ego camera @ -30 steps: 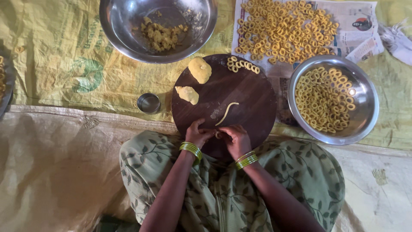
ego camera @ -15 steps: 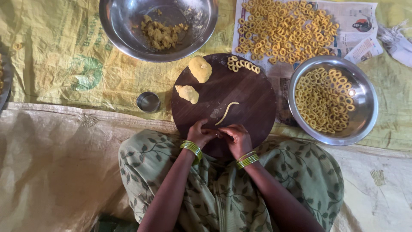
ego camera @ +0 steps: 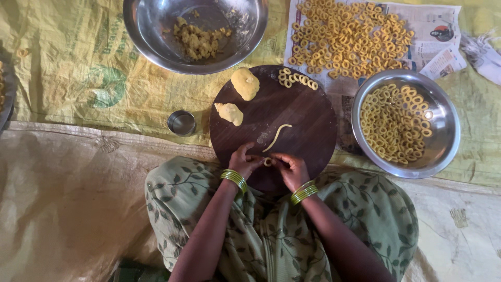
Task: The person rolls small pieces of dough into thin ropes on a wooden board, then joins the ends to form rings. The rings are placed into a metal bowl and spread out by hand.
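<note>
while i look down from the head camera, my left hand (ego camera: 244,161) and my right hand (ego camera: 292,168) meet at the near edge of the round dark wooden board (ego camera: 308,130), which rests across my lap. both hands are curled nearly closed, fingertips pinched together on a small dough ring (ego camera: 267,162) held between them, just above the board's near rim. green bangles sit on each wrist.

just beyond the ring, a thin dough strip (ego camera: 276,137) lies loose on the board, slightly curved, apart from my fingers. at the far left of the board lie two dough lumps (ego camera: 245,83), the bigger one farther away, the smaller one nearer. a short row of finished rings (ego camera: 297,78) lies along the board's far edge.

to the right of the board stands a steel bowl (ego camera: 443,141) holding many rings. farther off, a sheet of newspaper (ego camera: 433,26) carries a thick spread of more rings. a large steel basin (ego camera: 151,36) at the far left holds crumbly dough. a small steel cup (ego camera: 181,122) stands left of the board on the yellow sacking (ego camera: 68,68).
</note>
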